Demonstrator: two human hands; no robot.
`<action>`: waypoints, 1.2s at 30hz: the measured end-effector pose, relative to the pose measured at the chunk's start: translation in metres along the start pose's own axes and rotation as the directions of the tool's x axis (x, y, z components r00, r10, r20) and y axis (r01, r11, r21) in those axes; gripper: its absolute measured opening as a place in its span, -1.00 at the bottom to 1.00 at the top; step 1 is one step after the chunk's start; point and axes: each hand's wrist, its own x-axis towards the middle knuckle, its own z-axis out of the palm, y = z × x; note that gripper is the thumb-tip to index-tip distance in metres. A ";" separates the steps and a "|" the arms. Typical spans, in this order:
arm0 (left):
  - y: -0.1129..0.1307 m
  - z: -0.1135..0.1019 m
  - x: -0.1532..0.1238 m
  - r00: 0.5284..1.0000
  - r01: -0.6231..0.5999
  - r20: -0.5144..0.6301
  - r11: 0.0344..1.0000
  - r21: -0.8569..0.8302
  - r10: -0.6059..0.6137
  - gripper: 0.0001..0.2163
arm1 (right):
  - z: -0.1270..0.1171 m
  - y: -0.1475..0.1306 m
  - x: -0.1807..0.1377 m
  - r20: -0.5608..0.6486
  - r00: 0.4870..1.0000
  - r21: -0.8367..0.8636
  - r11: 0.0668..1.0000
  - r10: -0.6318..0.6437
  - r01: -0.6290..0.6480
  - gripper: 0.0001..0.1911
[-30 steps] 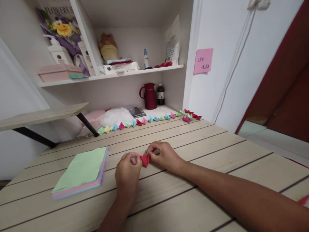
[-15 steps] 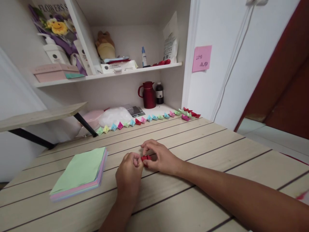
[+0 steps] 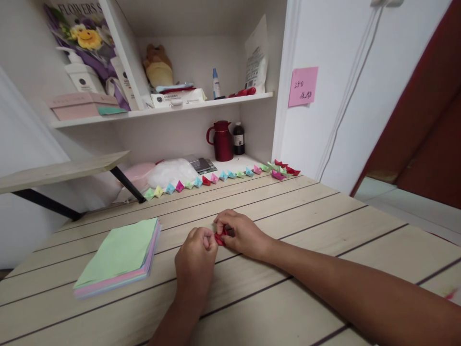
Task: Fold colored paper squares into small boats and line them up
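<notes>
Between my two hands is a small piece of folded red paper (image 3: 220, 239), held just above or on the wooden tabletop (image 3: 288, 307); its full shape is hidden by fingers. My left hand (image 3: 196, 252) is closed, pinching the paper's left end between thumb and curled fingers. From the right, my right hand (image 3: 243, 234) grips the other side with its thumb below and bent fingers above. To the left lies a stack of square coloured paper (image 3: 117, 254), light green on top. Along the table's back edge runs a row of small folded paper boats (image 3: 197, 182) in several colours.
A wooden riser (image 3: 65, 170) with black legs stands at the back left. Behind the boats are a white plastic bag (image 3: 173, 173), a red jug (image 3: 223, 142) and a dark bottle (image 3: 238, 139). A pink note (image 3: 303, 86) sticks to the wall.
The fingers of my right hand have come down and closed onto the red paper, which now shows more upright between them. Both hands have shifted slightly right.
</notes>
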 end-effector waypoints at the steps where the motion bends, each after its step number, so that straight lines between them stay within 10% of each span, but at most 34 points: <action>1: 0.000 0.000 0.001 1.000 0.008 0.004 1.000 -0.008 -0.008 -0.91 | 0.000 0.001 0.000 0.007 1.000 -0.005 1.000 -0.006 0.006 -0.84; 36: -0.016 0.009 0.006 0.970 -0.115 0.212 0.993 -0.025 0.118 -0.84 | -0.005 0.000 0.001 0.088 0.996 -0.142 0.990 0.012 0.000 -0.81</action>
